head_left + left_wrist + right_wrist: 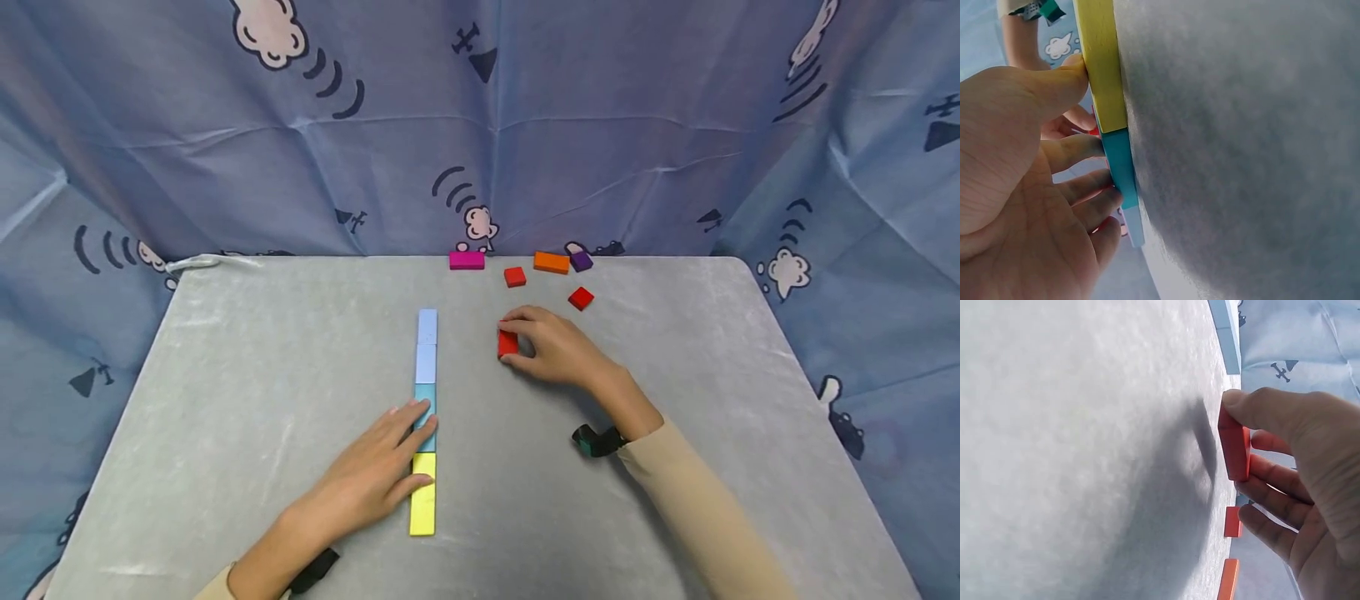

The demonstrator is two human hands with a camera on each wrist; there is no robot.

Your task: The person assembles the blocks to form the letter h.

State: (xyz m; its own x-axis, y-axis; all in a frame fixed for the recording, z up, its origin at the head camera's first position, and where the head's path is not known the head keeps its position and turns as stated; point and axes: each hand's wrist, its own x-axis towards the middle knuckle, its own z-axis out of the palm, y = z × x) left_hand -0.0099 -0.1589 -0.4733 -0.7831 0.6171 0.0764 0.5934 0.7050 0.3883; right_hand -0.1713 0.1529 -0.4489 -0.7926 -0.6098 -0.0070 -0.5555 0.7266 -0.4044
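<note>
A straight row of blocks runs away from the person: a yellow block (423, 504) nearest, then a teal block (425, 394), then two light blue blocks (426, 346). Alongside the row, my left hand (367, 471) has its thumb on the yellow block and its extended fingers touching the teal one. To the right of the row, my right hand (558, 346) pinches a red block (507, 343) between thumb and fingers. In the right wrist view a line crosses this red block (1235, 453), and its shadow falls beside it on the table.
Beyond the right hand lie two small red blocks, one red block (514, 277) left of the other red block (581, 298). Magenta (467, 261), orange (551, 262) and purple (581, 261) blocks sit along the grey table's (262, 350) back edge, before a blue curtain (390, 167).
</note>
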